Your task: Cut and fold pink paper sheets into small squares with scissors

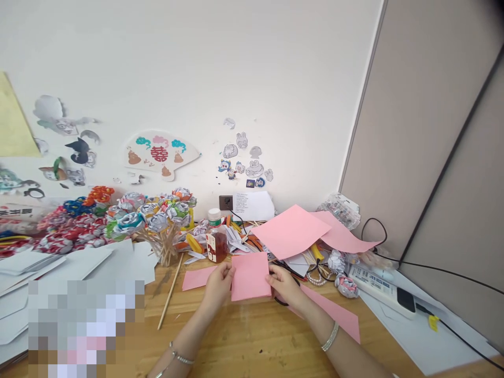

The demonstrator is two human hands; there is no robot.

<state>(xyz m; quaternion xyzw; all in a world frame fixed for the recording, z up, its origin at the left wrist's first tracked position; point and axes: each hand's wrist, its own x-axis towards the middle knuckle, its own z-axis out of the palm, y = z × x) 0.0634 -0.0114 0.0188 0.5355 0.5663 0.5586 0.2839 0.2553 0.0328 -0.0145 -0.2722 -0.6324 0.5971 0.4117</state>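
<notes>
My left hand [218, 283] grips the pink square [251, 276] by its left edge and my right hand [285, 286] by its right, the fingers of both closed on the paper. Holding it from opposite sides seems meant to have it flat and facing me; a doubled line along the bottom suggests layers, which would be another reason. The square is over the middle of the worktop [236, 346], between the front edge and the clutter at the back edge; I can't tell whether it touches the wood.

A pink strip [195, 279] lies beside my left hand and a longer pink piece [338, 315] beyond my right forearm, towards the worktop's right edge, probably set aside from my fingers. Near the back right corner, large pink sheets [291, 228] rest on the heap, perhaps for easy reach. The bottle [216, 241] stands upright behind the square.
</notes>
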